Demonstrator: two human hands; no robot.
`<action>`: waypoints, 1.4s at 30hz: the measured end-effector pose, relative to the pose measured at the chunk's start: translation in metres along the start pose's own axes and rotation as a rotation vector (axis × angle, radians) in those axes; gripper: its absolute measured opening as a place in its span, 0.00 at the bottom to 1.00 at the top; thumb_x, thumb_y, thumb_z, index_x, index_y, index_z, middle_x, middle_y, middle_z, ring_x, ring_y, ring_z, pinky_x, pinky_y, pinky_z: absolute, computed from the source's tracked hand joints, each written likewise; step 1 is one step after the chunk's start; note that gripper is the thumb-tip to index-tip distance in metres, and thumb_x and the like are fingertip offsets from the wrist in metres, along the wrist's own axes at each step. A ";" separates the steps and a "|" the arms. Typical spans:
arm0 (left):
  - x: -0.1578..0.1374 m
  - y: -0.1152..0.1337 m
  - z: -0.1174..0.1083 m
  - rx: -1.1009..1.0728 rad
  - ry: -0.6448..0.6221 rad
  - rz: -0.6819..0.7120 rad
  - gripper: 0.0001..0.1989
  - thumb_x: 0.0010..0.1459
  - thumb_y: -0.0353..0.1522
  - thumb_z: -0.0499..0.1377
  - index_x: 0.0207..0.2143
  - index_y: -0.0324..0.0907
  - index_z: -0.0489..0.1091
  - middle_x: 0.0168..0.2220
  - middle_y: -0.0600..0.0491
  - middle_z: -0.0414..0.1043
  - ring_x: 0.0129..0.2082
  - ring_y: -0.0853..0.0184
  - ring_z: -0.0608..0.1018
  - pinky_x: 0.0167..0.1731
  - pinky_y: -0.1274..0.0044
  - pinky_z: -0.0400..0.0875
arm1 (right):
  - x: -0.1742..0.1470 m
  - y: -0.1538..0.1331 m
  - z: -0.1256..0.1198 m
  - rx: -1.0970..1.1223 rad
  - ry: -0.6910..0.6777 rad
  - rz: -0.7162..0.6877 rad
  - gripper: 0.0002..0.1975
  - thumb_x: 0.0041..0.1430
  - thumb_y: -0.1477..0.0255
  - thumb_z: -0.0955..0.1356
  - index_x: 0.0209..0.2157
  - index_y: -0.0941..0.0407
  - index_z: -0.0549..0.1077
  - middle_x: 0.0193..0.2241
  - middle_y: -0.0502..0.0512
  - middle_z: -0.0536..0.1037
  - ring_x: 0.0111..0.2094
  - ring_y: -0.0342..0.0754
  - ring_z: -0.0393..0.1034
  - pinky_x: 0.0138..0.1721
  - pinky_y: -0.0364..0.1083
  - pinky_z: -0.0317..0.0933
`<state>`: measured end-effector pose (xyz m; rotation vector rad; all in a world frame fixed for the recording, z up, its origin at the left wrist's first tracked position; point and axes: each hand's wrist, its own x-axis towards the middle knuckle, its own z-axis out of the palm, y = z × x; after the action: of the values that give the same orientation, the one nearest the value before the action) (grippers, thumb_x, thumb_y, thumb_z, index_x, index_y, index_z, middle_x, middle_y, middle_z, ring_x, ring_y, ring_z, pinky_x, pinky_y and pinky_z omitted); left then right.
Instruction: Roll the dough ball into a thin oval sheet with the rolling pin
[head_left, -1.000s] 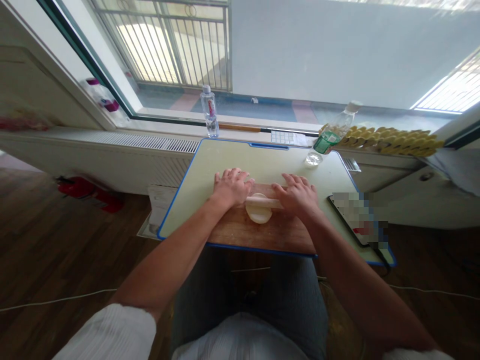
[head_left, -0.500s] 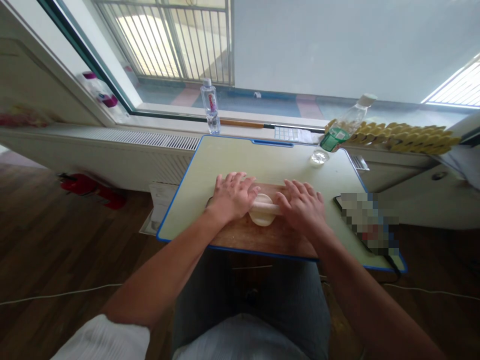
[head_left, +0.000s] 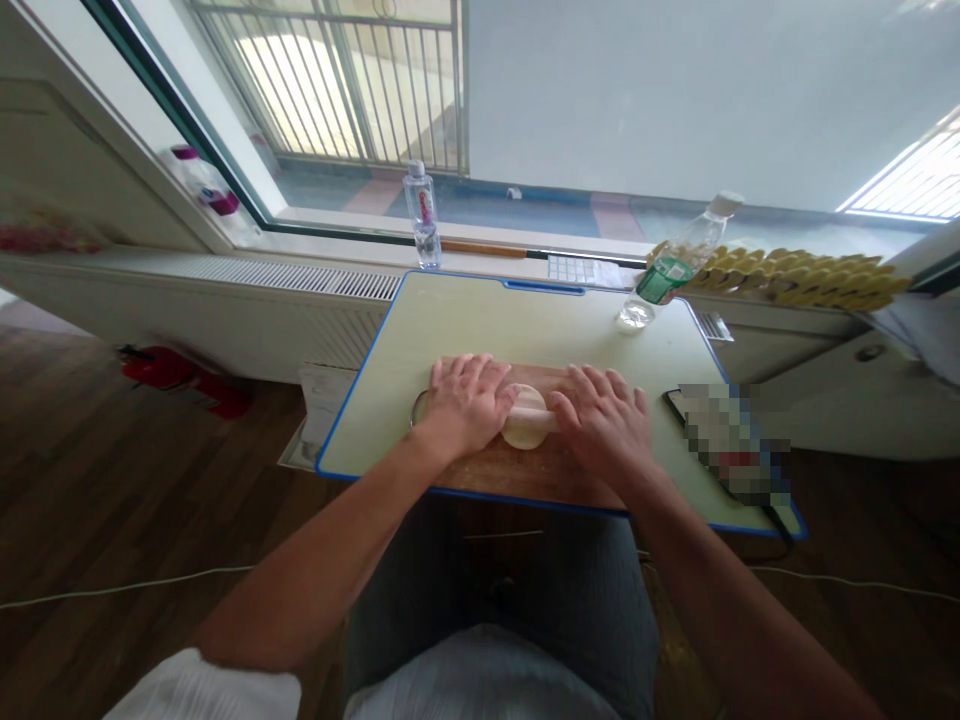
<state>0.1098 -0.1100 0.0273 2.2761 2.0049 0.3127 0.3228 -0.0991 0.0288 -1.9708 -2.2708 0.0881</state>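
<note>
A light rolling pin (head_left: 535,419) lies across a thin round of dough (head_left: 524,440) on a brown wooden board (head_left: 517,472). My left hand (head_left: 469,402) rests palm down over the pin's left end, its fingers stretched forward. On the right end lies my right hand (head_left: 606,418), also flat, with its fingers slightly spread and its thumb beside the dough. Both palms hide the ends of the pin. Dough shows on either side of the pin between the two thumbs.
The board sits on a pale folding table (head_left: 465,315) with a blue edge. A green-labelled bottle (head_left: 666,280) stands at its back right, and a partly blurred phone-like device (head_left: 720,445) lies at the right. Another bottle (head_left: 422,215) is on the windowsill.
Both hands and the rolling pin have shifted slightly towards me over the dough. The fingers remain stretched out.
</note>
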 end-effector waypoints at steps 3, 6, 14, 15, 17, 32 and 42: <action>-0.022 0.004 0.001 0.005 0.028 0.009 0.29 0.77 0.50 0.44 0.70 0.52 0.70 0.73 0.47 0.67 0.73 0.49 0.65 0.72 0.47 0.55 | -0.021 0.000 0.003 -0.016 0.068 -0.035 0.34 0.77 0.53 0.54 0.73 0.53 0.68 0.74 0.56 0.67 0.75 0.63 0.54 0.74 0.68 0.48; -0.016 0.003 0.001 0.012 0.034 0.013 0.29 0.78 0.50 0.44 0.70 0.52 0.70 0.73 0.47 0.67 0.72 0.50 0.66 0.73 0.49 0.54 | -0.014 0.001 0.006 -0.007 0.073 -0.021 0.33 0.77 0.53 0.54 0.73 0.53 0.68 0.73 0.57 0.68 0.75 0.63 0.54 0.73 0.67 0.48; 0.055 -0.012 0.001 -0.017 -0.040 -0.021 0.29 0.77 0.50 0.43 0.69 0.52 0.70 0.73 0.47 0.66 0.72 0.51 0.66 0.71 0.48 0.58 | 0.061 0.001 0.003 0.069 -0.033 0.067 0.37 0.73 0.49 0.57 0.74 0.53 0.64 0.74 0.58 0.65 0.74 0.63 0.55 0.73 0.67 0.48; 0.062 -0.013 0.000 -0.017 -0.052 -0.031 0.29 0.77 0.50 0.43 0.68 0.51 0.70 0.73 0.46 0.66 0.71 0.51 0.67 0.71 0.48 0.58 | 0.068 0.001 0.002 0.072 -0.044 0.073 0.38 0.73 0.48 0.57 0.75 0.53 0.64 0.74 0.59 0.65 0.74 0.64 0.55 0.73 0.68 0.48; 0.075 -0.015 0.000 -0.015 -0.091 -0.056 0.29 0.77 0.50 0.42 0.68 0.51 0.70 0.72 0.45 0.66 0.70 0.50 0.68 0.70 0.48 0.59 | 0.078 0.001 -0.001 0.076 -0.076 0.086 0.39 0.72 0.48 0.57 0.75 0.54 0.63 0.75 0.61 0.64 0.73 0.65 0.56 0.73 0.70 0.49; 0.004 -0.004 0.003 0.022 0.019 0.036 0.30 0.77 0.50 0.43 0.70 0.50 0.70 0.73 0.46 0.67 0.71 0.51 0.67 0.72 0.53 0.57 | 0.003 -0.005 0.001 -0.008 -0.003 0.010 0.35 0.77 0.52 0.54 0.75 0.53 0.64 0.74 0.56 0.66 0.76 0.64 0.52 0.74 0.69 0.46; 0.069 -0.017 0.003 -0.051 -0.114 -0.040 0.30 0.76 0.51 0.42 0.70 0.54 0.69 0.74 0.46 0.64 0.72 0.49 0.66 0.71 0.47 0.57 | 0.072 0.000 0.002 0.064 -0.078 0.040 0.38 0.73 0.47 0.57 0.75 0.53 0.63 0.74 0.60 0.66 0.73 0.64 0.57 0.72 0.68 0.50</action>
<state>0.1017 -0.0398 0.0277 2.1683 1.9610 0.2234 0.3124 -0.0277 0.0314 -2.0144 -2.2459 0.2431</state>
